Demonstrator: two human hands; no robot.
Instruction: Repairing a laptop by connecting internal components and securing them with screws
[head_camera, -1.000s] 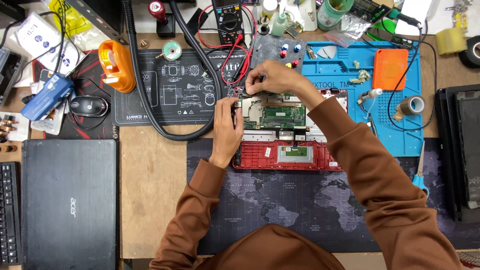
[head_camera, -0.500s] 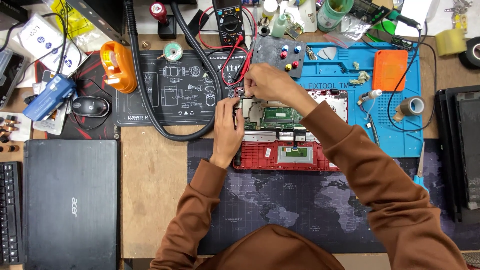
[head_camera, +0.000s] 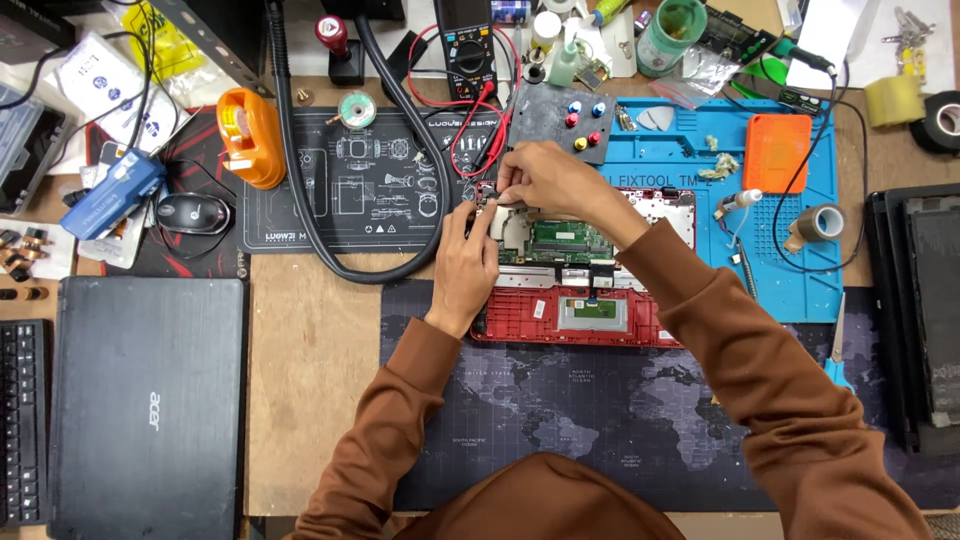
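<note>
Motherboard (head_camera: 560, 240) lay exposed inside the opened red laptop base (head_camera: 575, 318), which sat across the blue repair mat (head_camera: 800, 285) and the dark map-printed desk mat (head_camera: 600, 420). Right hand (head_camera: 545, 180) pinched a small part at the board's upper left corner; what it was could not be told. Left hand (head_camera: 468, 262) pressed flat against the board's left edge, fingers steadying it. Disassembly looked well advanced, with the board not yet lifted out. A multimeter (head_camera: 468, 45) and a closed black laptop (head_camera: 145, 400) lay apart.
</note>
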